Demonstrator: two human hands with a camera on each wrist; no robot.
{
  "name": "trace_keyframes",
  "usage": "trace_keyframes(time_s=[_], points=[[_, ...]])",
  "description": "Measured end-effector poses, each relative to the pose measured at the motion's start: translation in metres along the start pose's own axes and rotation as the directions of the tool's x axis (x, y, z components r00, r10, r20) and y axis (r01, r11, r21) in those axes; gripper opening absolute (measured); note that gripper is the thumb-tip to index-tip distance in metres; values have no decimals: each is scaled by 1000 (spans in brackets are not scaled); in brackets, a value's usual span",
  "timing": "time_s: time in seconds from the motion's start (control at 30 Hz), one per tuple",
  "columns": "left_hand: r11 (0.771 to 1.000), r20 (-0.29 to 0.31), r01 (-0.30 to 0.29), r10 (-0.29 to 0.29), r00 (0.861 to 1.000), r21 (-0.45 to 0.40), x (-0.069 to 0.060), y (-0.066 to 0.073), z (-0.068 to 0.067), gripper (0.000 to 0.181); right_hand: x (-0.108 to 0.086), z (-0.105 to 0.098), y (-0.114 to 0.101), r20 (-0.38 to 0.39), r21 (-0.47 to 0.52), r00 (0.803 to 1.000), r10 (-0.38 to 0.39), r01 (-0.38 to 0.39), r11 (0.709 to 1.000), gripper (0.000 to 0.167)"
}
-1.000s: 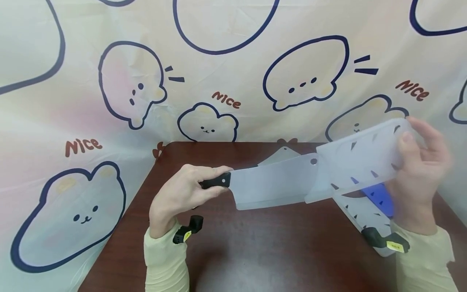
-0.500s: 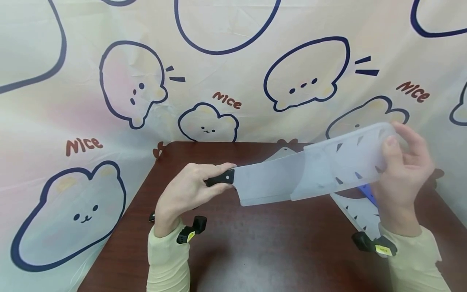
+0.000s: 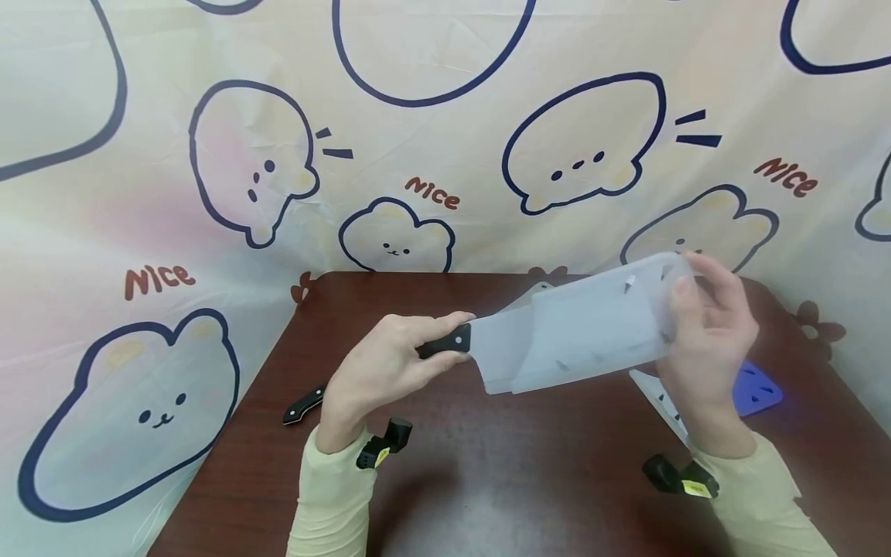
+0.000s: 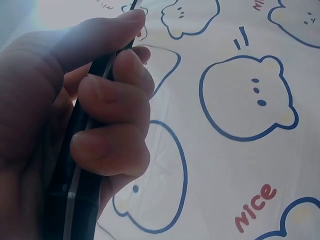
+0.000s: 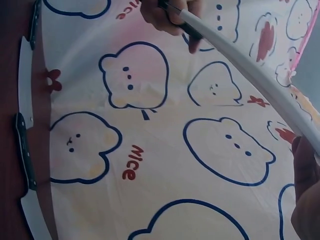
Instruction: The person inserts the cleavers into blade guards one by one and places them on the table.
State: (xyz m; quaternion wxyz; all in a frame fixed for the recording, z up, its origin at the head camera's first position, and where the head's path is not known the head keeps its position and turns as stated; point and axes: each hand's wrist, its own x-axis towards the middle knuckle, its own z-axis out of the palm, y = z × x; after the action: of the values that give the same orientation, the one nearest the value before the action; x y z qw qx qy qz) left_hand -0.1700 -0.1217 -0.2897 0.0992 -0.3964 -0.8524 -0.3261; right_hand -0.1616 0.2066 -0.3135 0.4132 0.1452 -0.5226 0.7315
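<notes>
In the head view my left hand grips the black handle of a cleaver held above the table. The fingers also show curled round that handle in the left wrist view. A translucent white blade guard with small slots covers most of the cleaver blade; only a strip near the handle is bare. At the guard's far end, my right hand pinches it between thumb and fingers. The right wrist view shows the white guard edge-on, with part of the right hand at its end.
A brown table lies below, with a patterned cloth behind it. Knives with black handles lie along the table; one handle shows left of my left hand. Blue and white slotted guards lie at the right.
My right hand has moved left, sliding the white guard along the cleaver blade from its tip almost to the handle. The left hand has shifted slightly right, still gripping the handle.
</notes>
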Motion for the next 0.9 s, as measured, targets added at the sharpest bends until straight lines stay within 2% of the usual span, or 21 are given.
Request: trace_keyframes(time_s=[0.23, 0.4, 0.57, 0.8, 0.9], points=[[1000, 5, -5, 5, 1000, 0, 5, 5, 8, 47, -10, 9, 3, 45, 7, 999, -25, 24, 1000, 33], [999, 0, 8, -8, 1000, 35, 5, 6, 9, 48, -12, 12, 5, 86, 28, 994, -63, 61, 998, 34], [999, -14, 2, -1, 1000, 54, 5, 5, 9, 48, -14, 12, 6, 94, 30, 992, -79, 77, 997, 34], [1000, -7, 1, -1, 1000, 11, 6, -2, 8, 50, -19, 14, 2, 103, -122, 990, -91, 104, 987, 35], [1000, 13, -8, 9, 1000, -12, 6, -3, 8, 50, -20, 13, 0, 111, -141, 989, -98, 113, 984, 35]])
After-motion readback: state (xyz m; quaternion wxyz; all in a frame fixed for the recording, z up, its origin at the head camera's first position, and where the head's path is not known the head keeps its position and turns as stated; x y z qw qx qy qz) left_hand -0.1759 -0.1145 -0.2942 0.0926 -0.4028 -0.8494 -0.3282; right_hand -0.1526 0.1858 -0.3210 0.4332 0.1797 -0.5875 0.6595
